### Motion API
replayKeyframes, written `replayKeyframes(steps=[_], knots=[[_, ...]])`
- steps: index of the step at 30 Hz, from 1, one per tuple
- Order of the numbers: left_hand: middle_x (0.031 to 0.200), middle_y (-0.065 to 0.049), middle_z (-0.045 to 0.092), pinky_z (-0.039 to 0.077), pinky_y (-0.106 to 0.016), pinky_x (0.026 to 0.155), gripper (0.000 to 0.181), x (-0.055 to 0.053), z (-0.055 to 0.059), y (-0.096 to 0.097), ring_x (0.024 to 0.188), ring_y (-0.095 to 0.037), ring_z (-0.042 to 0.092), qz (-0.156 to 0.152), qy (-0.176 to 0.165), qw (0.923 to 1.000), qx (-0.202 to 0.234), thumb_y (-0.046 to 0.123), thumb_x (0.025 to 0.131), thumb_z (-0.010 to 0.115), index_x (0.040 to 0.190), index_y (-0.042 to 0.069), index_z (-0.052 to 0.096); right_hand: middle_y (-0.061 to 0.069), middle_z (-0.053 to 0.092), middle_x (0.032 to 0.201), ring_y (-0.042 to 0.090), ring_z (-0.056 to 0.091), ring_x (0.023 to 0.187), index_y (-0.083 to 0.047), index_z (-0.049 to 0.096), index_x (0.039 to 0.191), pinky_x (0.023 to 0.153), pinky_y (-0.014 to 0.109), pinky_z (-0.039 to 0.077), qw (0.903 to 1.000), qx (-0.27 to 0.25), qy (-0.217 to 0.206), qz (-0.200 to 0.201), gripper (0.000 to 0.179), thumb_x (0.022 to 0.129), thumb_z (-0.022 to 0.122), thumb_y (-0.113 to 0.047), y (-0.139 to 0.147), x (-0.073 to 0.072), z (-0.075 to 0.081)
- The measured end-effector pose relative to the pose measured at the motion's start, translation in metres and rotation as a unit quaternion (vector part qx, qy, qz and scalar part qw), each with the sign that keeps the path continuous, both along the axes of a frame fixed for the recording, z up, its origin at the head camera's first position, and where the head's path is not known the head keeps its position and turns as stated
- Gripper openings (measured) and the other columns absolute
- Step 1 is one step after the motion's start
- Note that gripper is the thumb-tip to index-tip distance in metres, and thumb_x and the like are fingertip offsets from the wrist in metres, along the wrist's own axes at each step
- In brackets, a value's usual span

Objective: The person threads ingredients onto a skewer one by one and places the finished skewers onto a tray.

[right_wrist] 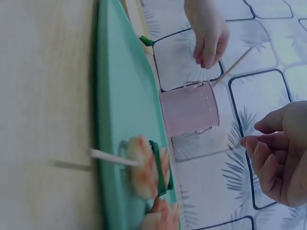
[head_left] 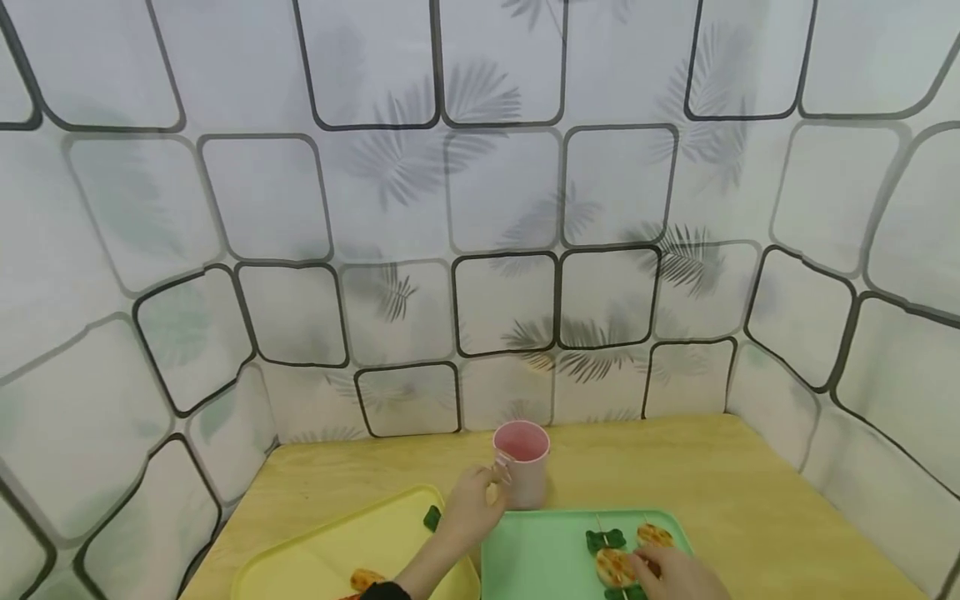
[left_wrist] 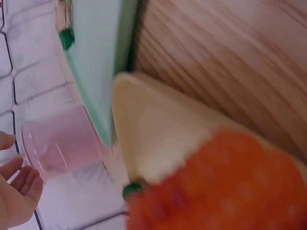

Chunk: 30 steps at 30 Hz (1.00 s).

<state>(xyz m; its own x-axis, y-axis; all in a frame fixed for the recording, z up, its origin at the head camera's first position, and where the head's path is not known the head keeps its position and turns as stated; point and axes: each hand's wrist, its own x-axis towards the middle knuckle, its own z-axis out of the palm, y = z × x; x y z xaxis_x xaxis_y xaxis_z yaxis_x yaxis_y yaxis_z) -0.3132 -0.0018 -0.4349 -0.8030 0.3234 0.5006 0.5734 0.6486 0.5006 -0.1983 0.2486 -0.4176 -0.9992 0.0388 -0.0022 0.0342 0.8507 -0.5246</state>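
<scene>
My left hand [head_left: 474, 504] is beside a small pink pail [head_left: 528, 477] with a loop handle. In the right wrist view, a gap separates its bent fingers from the pail, and a thin stick [right_wrist: 235, 64] leans out of the pail. Nothing shows between the fingers of the left hand [left_wrist: 17, 191] in the left wrist view. My right hand [head_left: 678, 575] is above the right side of the green tray [head_left: 532, 554], near skewered browned pieces [head_left: 615, 568] and dark green pieces [head_left: 604, 540]. Loosely bent, the right hand [right_wrist: 283, 153] holds nothing visible.
A yellow tray [head_left: 322, 554] lies left of the green one, carrying a green piece [head_left: 432, 517] and a browned piece [head_left: 366, 578]. A blurred orange bumpy piece [left_wrist: 220, 187] fills the left wrist view's foreground. Patterned cloth walls [head_left: 502, 308] surround the wooden table [head_left: 637, 458].
</scene>
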Motion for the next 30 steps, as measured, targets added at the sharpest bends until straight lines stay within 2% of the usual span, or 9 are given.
replayKeyframes(steps=[4, 8, 10, 12, 18, 21, 25, 28, 30], knots=[[0.106, -0.024, 0.057, 0.045, -0.050, 0.084, 0.049, -0.012, -0.005, -0.013, 0.100, -0.040, 0.054, 0.023, -0.054, 0.9981, 0.015, 0.017, 0.073, 0.075, 0.108, -0.010, 0.057, -0.005, 0.063, 0.076, 0.009, 0.056, 0.065, -0.012, 0.070, 0.088, 0.059, 0.031, 0.047, 0.9976, -0.041, 0.054, 0.013, 0.009, 0.086, 0.063, -0.017, -0.014, -0.019, 0.013], [0.112, -0.031, 0.054, 0.041, -0.054, 0.087, 0.068, -0.031, -0.007, -0.013, 0.105, -0.046, 0.051, 0.012, -0.069, 0.9973, 0.023, 0.023, 0.071, 0.076, 0.120, -0.015, 0.048, -0.002, 0.063, 0.083, 0.012, 0.057, 0.070, -0.008, 0.069, 0.091, 0.061, 0.026, 0.047, 0.9796, -0.083, 0.169, 0.070, 0.009, 0.083, 0.066, -0.008, -0.035, -0.050, 0.022], [0.113, -0.030, 0.055, 0.041, -0.054, 0.087, 0.069, -0.040, -0.008, -0.010, 0.106, -0.046, 0.051, -0.004, -0.062, 0.9976, 0.031, 0.024, 0.071, 0.076, 0.120, -0.015, 0.048, 0.000, 0.062, 0.082, 0.015, 0.057, 0.072, -0.006, 0.068, 0.090, 0.062, 0.025, 0.047, 0.9660, -0.079, 0.226, 0.097, 0.010, 0.080, 0.066, -0.003, -0.047, -0.070, 0.025], [0.114, -0.028, 0.055, 0.041, -0.054, 0.088, 0.068, -0.045, -0.008, -0.004, 0.107, -0.044, 0.050, -0.016, -0.064, 0.9967, 0.047, 0.023, 0.070, 0.077, 0.120, -0.013, 0.049, 0.002, 0.063, 0.082, 0.018, 0.059, 0.073, -0.003, 0.068, 0.090, 0.063, 0.028, 0.047, 0.9572, -0.067, 0.258, 0.112, 0.010, 0.080, 0.066, -0.002, -0.059, -0.089, 0.027], [0.104, -0.017, 0.060, 0.046, -0.047, 0.081, 0.061, -0.052, -0.014, 0.012, 0.097, -0.034, 0.056, -0.018, -0.060, 0.9950, 0.078, 0.020, 0.068, 0.080, 0.117, -0.004, 0.054, 0.006, 0.063, 0.078, 0.021, 0.058, 0.071, -0.001, 0.067, 0.089, 0.061, 0.034, 0.047, 0.9439, -0.010, 0.289, 0.159, 0.013, 0.076, 0.068, -0.004, -0.085, -0.135, 0.018], [0.094, -0.011, 0.060, 0.048, -0.040, 0.075, 0.052, -0.052, -0.019, 0.016, 0.087, -0.027, 0.056, -0.009, -0.034, 0.9969, 0.070, 0.014, 0.068, 0.078, 0.113, -0.001, 0.056, 0.006, 0.064, 0.081, 0.023, 0.059, 0.076, -0.005, 0.067, 0.087, 0.066, 0.037, 0.048, 0.9286, 0.045, 0.314, 0.192, 0.014, 0.073, 0.070, -0.007, -0.092, -0.146, 0.005], [0.091, -0.012, 0.058, 0.048, -0.041, 0.073, 0.050, -0.051, -0.023, 0.018, 0.085, -0.027, 0.055, 0.013, -0.002, 0.9976, 0.067, 0.006, 0.067, 0.073, 0.113, -0.004, 0.056, 0.004, 0.064, 0.082, 0.023, 0.061, 0.081, -0.009, 0.067, 0.082, 0.072, 0.038, 0.050, 0.8973, 0.124, 0.369, 0.208, 0.012, 0.071, 0.072, -0.011, -0.096, -0.149, -0.007], [0.092, -0.013, 0.057, 0.048, -0.041, 0.072, 0.050, -0.051, -0.022, 0.019, 0.085, -0.027, 0.055, 0.015, 0.007, 0.9976, 0.067, 0.006, 0.070, 0.072, 0.115, -0.006, 0.055, 0.002, 0.063, 0.077, 0.021, 0.060, 0.076, -0.011, 0.065, 0.077, 0.068, 0.036, 0.049, 0.8909, 0.127, 0.388, 0.200, 0.008, 0.073, 0.072, -0.011, -0.097, -0.150, -0.010], [0.093, -0.012, 0.056, 0.048, -0.038, 0.070, 0.050, -0.052, -0.022, 0.019, 0.084, -0.026, 0.055, 0.006, 0.008, 0.9973, 0.073, 0.008, 0.071, 0.073, 0.115, -0.006, 0.054, 0.002, 0.063, 0.077, 0.019, 0.060, 0.075, -0.011, 0.065, 0.075, 0.065, 0.034, 0.049, 0.8939, 0.112, 0.392, 0.187, 0.006, 0.074, 0.071, -0.010, -0.098, -0.150, -0.011]])
